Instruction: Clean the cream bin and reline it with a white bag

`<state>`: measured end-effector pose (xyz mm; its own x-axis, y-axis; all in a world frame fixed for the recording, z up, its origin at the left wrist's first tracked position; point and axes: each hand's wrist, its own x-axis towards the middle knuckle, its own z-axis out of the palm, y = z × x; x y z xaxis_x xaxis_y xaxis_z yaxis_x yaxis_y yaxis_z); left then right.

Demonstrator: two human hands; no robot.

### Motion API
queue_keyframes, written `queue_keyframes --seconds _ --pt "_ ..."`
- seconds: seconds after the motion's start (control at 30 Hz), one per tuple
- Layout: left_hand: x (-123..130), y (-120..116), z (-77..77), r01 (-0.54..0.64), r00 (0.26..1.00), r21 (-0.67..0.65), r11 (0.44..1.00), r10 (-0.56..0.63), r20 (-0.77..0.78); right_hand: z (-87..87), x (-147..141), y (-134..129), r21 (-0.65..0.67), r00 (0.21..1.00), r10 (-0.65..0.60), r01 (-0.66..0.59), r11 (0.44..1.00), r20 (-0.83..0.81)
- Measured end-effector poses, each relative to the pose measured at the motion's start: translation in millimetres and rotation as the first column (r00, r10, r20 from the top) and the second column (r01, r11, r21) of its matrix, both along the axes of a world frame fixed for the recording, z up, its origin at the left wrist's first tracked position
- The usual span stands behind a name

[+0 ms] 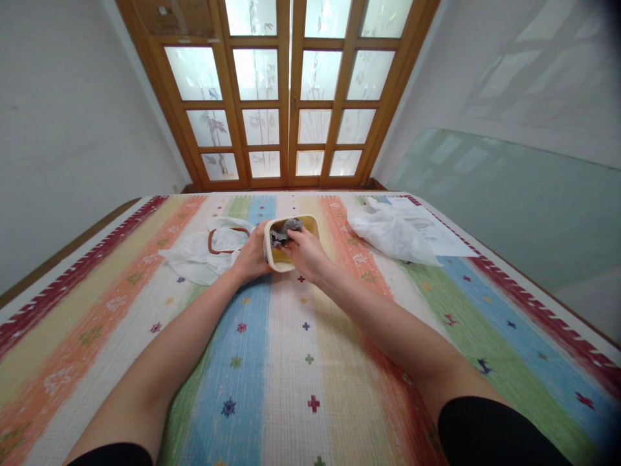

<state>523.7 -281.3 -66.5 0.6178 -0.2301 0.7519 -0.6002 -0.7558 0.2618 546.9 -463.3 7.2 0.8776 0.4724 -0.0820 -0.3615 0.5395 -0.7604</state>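
A cream-coloured square tub [310, 223] with a yellowish inside is tilted so that its opening faces me. My left hand [255, 252] is closed around the tub's left side. My right hand [306, 251] reaches into the opening, its fingers pinching a grey crumpled cloth [294, 225]. Some dark grey material lies against the tub's inner left wall; whether it is part of the same cloth I cannot tell. Left of the tub, a brown rounded-square frame [211, 242] rests on a thin white plastic bag [194, 262].
A striped, patterned tablecloth [305, 362] covers the table. At the right lie another white plastic bag [388, 230] and white paper sheets [444, 230]. Beyond the far table edge stand wooden glazed doors [290, 129]. A pale green glass-like panel [509, 200] leans along the right wall.
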Motion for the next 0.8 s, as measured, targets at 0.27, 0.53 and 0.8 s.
queue_keyframes --seconds 0.27,0.53,0.8 --pt "-5 -14 0.0 0.12 0.992 0.057 0.991 -0.117 -0.043 -31.5 25 12 -0.135 0.956 -0.251 0.232 0.963 -0.152" --pt "-7 -19 3.4 0.11 0.994 0.044 0.993 -0.108 -0.031 -35.0 22 12 -0.13 0.956 -0.274 0.26 0.957 -0.108" --pt "-1 -11 -1.4 0.022 0.999 -0.019 1.0 -0.023 -0.036 8.0 -9 -6 -0.032 0.999 -0.038 0.038 0.999 0.008"
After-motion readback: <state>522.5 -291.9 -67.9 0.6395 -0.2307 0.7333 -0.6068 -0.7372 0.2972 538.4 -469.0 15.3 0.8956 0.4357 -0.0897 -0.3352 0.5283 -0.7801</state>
